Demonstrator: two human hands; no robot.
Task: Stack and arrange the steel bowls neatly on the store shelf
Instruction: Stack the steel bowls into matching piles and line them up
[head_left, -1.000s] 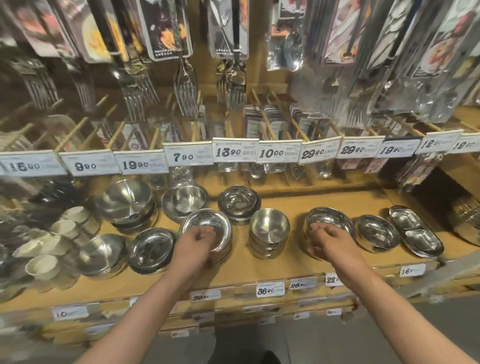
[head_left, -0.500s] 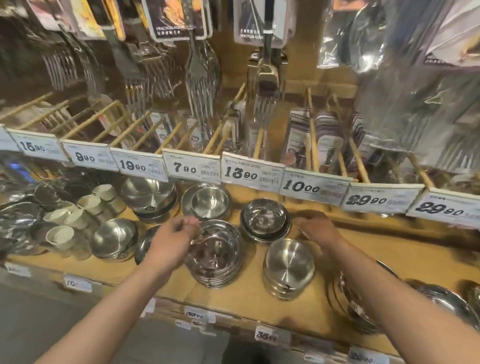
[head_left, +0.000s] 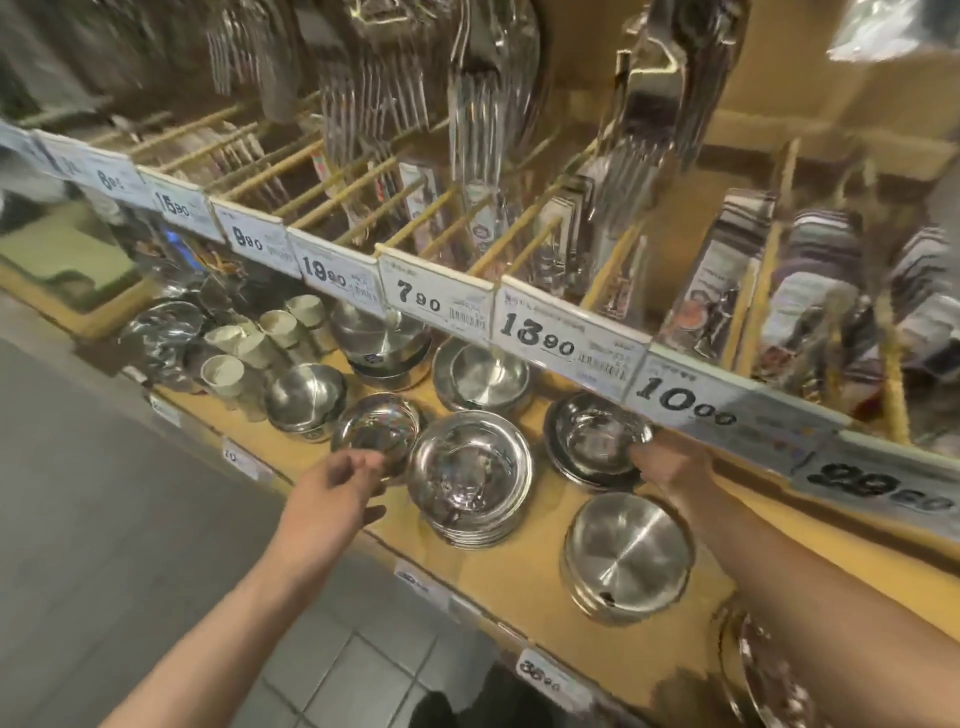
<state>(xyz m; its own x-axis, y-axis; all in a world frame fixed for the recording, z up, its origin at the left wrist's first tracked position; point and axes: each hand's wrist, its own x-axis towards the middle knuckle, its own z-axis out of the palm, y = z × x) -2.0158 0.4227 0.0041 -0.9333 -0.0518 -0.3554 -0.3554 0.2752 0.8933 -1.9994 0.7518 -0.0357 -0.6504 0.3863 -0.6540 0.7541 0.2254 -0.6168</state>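
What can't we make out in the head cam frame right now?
- Right hand: fingers hidden behind the dark bowl stack; grip unclear.
- Left hand: motion-blurred; contact with the small shiny bowl unclear.
- Plate stack: cut off by the bottom edge.
- 29 price tag: blurred.

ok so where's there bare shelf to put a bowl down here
Bare wood shows on the shelf between the shiny plate stack and the brushed bowl stack, and behind that stack beside the right forearm. The left end is crowded: pale cups and bowls sit close together.
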